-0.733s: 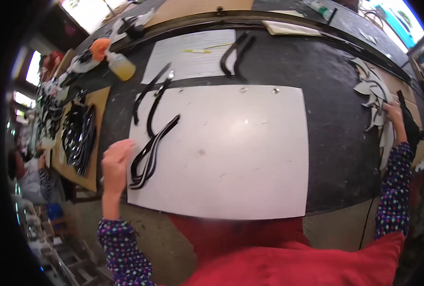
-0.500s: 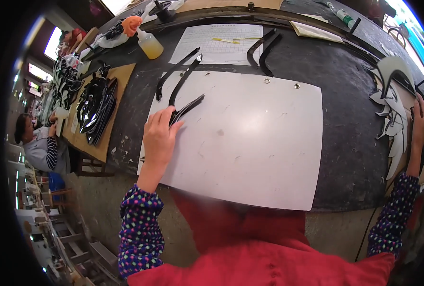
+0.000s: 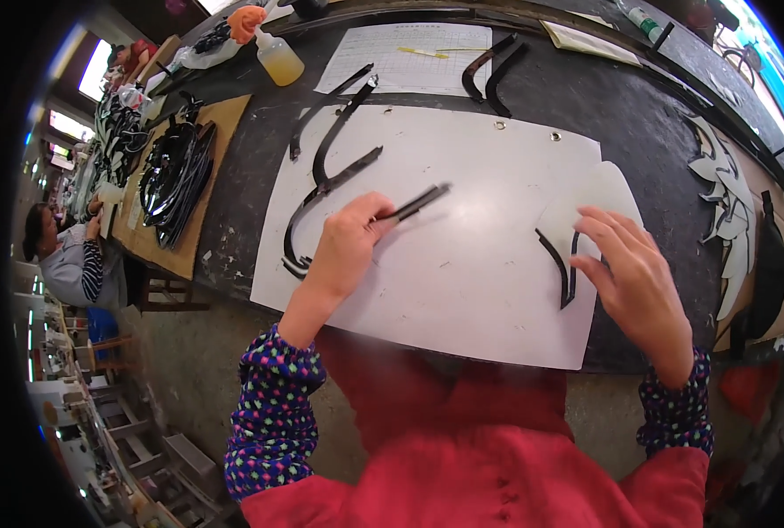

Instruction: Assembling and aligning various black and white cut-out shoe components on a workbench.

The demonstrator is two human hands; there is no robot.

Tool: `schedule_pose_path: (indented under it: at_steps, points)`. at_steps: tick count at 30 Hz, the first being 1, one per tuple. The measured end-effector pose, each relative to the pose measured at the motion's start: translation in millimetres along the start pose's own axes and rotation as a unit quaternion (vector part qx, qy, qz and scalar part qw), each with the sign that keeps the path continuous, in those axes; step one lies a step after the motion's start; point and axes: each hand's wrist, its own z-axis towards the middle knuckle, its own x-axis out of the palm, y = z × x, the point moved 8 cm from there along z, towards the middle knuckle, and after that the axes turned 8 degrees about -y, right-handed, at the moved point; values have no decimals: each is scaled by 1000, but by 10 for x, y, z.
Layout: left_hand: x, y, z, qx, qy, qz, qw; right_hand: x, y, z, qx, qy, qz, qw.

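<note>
My left hand (image 3: 348,242) pinches a thin dark strip (image 3: 423,202) above the white board (image 3: 445,299), its free end pointing right. Under my left wrist and beyond it lie curved black strips (image 3: 334,176) on the board's left side. My right hand (image 3: 634,277) is over the board's right edge, fingers curled round a pale curved piece (image 3: 612,185). Dark edges (image 3: 555,273) meeting in a point show beside the thumb; the hand covers how they join the pale part.
Two black curved strips (image 3: 500,84) lie on a printed sheet (image 3: 365,53) with a yellow pen. A bottle of yellow liquid (image 3: 282,63) stands far left. Pale cut pieces (image 3: 726,211) are stacked at right. Glossy black parts (image 3: 176,185) lie on cardboard; a co-worker (image 3: 57,255) sits beyond.
My right hand has come from the stack at right onto the board with the pale curved piece. My left hand has moved right, lifting a dark strip and leaving others on the board.
</note>
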Motion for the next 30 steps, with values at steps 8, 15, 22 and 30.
schedule_pose_path:
  at_steps: [8,15,22,30]
  points:
    - [227,-283,-239,78,71,-71,992,413,9,310,-126,40,28,991]
    - [433,-325,-357,-65,206,-201,956,688,455,275,-200,-103,84,971]
    - [522,-250,-428,-153,305,-277,898,585,590,99,-243,-188,12,952]
    - [548,-451,-515,-30,195,-319,927,532,562,15,-183,-263,71,945]
